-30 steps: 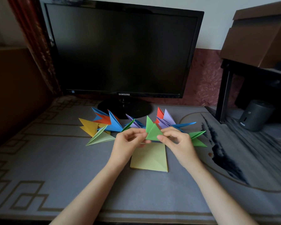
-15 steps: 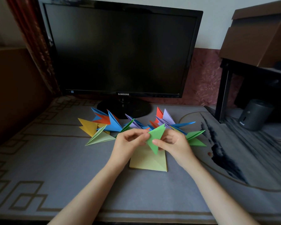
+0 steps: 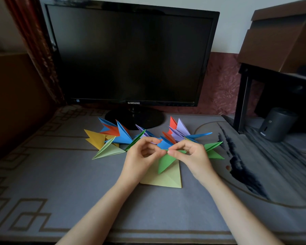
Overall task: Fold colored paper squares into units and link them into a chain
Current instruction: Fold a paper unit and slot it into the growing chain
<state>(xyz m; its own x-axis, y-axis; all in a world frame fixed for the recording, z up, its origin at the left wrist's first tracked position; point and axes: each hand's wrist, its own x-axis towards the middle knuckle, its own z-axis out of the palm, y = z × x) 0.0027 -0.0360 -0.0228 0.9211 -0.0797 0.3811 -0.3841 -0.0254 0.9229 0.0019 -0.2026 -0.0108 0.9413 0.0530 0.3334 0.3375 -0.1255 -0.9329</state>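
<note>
Left hand (image 3: 141,156), right hand (image 3: 191,154) pinch green folded unit (image 3: 166,160) above yellow-green paper (image 3: 168,179).

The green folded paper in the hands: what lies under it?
A pale yellow-green paper square lies flat on the grey mat below the green folded paper. Its far part is covered by that paper, the left hand and right hand. Sheet count unclear.

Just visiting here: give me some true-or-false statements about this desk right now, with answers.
1. The left hand and right hand both pinch a green folded unit. True.
2. The monitor shows a bright picture. False: its screen is dark.
3. A pale yellow-green sheet lies on the table below the hands. True.
4. The green folded unit's tip points up at the monitor. False: it points down, toward the person.
</note>
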